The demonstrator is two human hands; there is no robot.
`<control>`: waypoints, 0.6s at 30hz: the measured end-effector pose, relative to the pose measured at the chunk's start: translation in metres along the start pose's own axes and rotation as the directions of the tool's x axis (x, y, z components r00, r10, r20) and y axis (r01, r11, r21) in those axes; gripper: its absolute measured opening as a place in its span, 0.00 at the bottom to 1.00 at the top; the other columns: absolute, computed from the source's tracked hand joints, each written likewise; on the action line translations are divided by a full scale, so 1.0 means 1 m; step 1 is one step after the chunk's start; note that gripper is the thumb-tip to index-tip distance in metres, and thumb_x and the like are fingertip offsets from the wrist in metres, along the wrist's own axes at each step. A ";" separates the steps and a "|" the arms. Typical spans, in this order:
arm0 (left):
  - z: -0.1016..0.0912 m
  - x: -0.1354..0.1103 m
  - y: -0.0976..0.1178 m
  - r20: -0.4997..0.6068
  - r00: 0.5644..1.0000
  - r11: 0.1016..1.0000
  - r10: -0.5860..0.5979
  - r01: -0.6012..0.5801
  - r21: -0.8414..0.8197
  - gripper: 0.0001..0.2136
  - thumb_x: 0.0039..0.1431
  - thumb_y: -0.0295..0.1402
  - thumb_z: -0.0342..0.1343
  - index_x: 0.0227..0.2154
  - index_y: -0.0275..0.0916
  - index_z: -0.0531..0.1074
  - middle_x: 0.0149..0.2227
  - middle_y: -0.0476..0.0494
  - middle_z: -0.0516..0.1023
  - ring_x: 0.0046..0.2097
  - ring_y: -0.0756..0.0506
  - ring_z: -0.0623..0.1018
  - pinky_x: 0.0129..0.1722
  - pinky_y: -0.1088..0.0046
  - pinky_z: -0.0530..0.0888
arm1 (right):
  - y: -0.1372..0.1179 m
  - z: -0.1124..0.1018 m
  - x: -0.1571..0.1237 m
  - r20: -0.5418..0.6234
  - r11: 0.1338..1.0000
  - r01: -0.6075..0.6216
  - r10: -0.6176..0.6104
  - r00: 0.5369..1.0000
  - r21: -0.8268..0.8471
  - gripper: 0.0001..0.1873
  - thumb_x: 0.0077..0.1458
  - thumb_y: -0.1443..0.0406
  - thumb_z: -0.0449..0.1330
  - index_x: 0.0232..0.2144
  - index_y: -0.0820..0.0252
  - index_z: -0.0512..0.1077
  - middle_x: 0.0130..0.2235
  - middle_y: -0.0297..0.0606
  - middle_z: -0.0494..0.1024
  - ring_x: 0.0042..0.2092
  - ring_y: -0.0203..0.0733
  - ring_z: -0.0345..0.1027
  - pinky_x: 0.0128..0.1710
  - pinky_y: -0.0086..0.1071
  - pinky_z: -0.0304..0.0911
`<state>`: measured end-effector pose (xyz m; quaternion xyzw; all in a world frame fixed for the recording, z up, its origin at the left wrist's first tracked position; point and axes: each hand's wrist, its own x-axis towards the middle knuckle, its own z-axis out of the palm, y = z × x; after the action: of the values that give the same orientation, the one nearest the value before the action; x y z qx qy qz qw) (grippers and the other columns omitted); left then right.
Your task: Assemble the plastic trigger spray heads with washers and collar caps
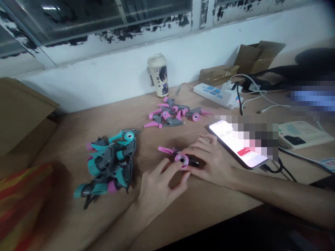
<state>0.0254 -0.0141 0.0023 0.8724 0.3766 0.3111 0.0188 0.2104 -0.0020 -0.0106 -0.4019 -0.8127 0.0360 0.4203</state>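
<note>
Both of my hands meet at the middle of the wooden table (78, 125) around a grey spray-trigger head with a pink collar and pink lever (181, 159). My left hand (159, 184) pinches the pink collar between thumb and forefinger. My right hand (206, 158) wraps over the grey body of the same piece. A pile of teal and grey trigger heads (110, 162) lies to the left of my hands. A smaller heap of pink and grey ones (172, 115) lies further back.
A phone (227, 136) with a lit screen lies right of my hands, with a cable. A coffee cup (158, 75) stands by the wall. A white power strip (217, 94), cables and cardboard boxes (259, 54) fill the back right. A cardboard box (21, 111) sits at the left.
</note>
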 end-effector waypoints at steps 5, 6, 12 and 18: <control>-0.001 -0.001 0.003 0.029 0.999 0.999 -0.026 0.027 -0.023 0.08 0.56 0.33 0.54 0.38 0.41 0.74 0.23 0.52 0.68 0.19 0.54 0.66 0.20 0.80 0.67 | 0.001 -0.001 -0.001 -0.010 1.000 0.022 -0.022 1.000 0.004 0.10 0.54 0.58 0.58 0.35 0.57 0.72 0.33 0.32 0.77 0.38 0.38 0.67 0.50 0.42 0.48; -0.002 -0.001 0.004 0.036 0.999 0.999 -0.031 0.031 -0.023 0.08 0.56 0.33 0.54 0.38 0.41 0.74 0.23 0.52 0.68 0.19 0.54 0.66 0.20 0.80 0.67 | 0.001 -0.001 -0.001 -0.008 0.999 0.031 -0.031 0.999 0.007 0.09 0.54 0.59 0.59 0.35 0.57 0.72 0.33 0.32 0.77 0.37 0.37 0.67 0.51 0.42 0.47; 0.001 -0.004 0.006 0.025 0.999 0.999 -0.025 0.024 0.041 0.11 0.56 0.35 0.54 0.41 0.40 0.73 0.25 0.50 0.72 0.19 0.53 0.68 0.19 0.79 0.68 | -0.001 -0.003 0.001 0.005 1.000 -0.012 0.012 1.000 -0.015 0.09 0.54 0.58 0.58 0.35 0.57 0.72 0.32 0.32 0.76 0.37 0.37 0.66 0.50 0.41 0.48; 0.004 -0.002 0.002 0.007 0.999 0.995 -0.033 0.032 0.099 0.14 0.57 0.36 0.53 0.45 0.40 0.70 0.28 0.48 0.74 0.22 0.53 0.70 0.20 0.79 0.68 | -0.001 -0.001 0.000 -0.014 1.000 -0.008 0.008 1.000 -0.014 0.10 0.54 0.58 0.58 0.34 0.57 0.72 0.32 0.33 0.75 0.36 0.38 0.66 0.49 0.41 0.49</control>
<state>0.0279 -0.0164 -0.0011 0.8673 0.4056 0.2879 -0.0179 0.2101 -0.0029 -0.0091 -0.4085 -0.8084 0.0293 0.4229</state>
